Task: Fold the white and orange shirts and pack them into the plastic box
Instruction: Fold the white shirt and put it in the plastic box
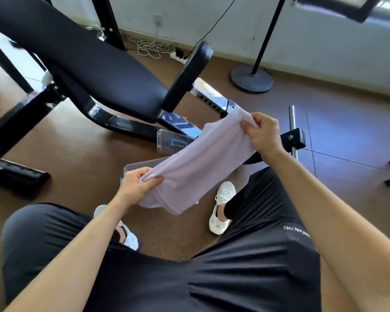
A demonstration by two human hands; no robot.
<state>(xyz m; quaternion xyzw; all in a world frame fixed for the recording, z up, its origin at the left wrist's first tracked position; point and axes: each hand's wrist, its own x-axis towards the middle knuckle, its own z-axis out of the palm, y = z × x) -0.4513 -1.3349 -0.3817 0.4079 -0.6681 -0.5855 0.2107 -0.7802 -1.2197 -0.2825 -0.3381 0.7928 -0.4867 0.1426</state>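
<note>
Your left hand and right hand each pinch closed on the white shirt, stretched above the plastic box.

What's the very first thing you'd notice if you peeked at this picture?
The white shirt stretched in mid-air across the middle, pinched at one end by the left hand and at the other by the right hand. Behind it, to the upper left, a big black padded gym bench fills the view. A clear plastic box peeks out on the floor under the shirt.
</note>
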